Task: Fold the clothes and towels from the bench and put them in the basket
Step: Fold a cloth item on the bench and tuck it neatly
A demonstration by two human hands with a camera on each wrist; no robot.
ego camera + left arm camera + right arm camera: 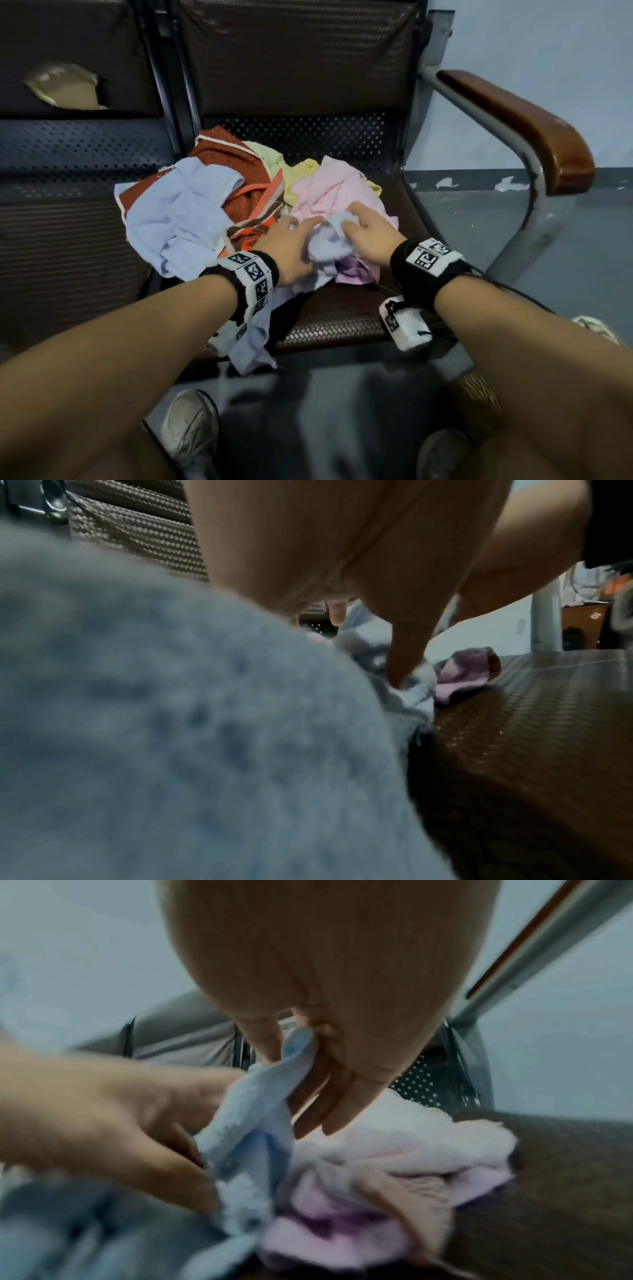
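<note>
Both hands are working on a small pale blue towel [330,245] that is lying at the near edge of the laundry heap on the desk [342,318], directly between them. The right hand [371,236] is pinching a raised fold of this towel between thumb and fingers, as the right wrist view is showing clearly, with the cloth rising up into the grip. The left hand [289,248] is pressing against the towel's left side with fingers curling into it; whether it is truly gripping the cloth, I cannot tell. A pink towel [335,186] is sitting just behind and partly under the blue one, touching it, with a pale yellow cloth [301,171] peeking out behind. To the left, a light blue garment [178,219] is spreading over a rust-red patterned garment [233,161] and is hanging over the desk's front edge beneath the left wrist. A wooden armrest [520,126] is standing well apart on the right.
</note>
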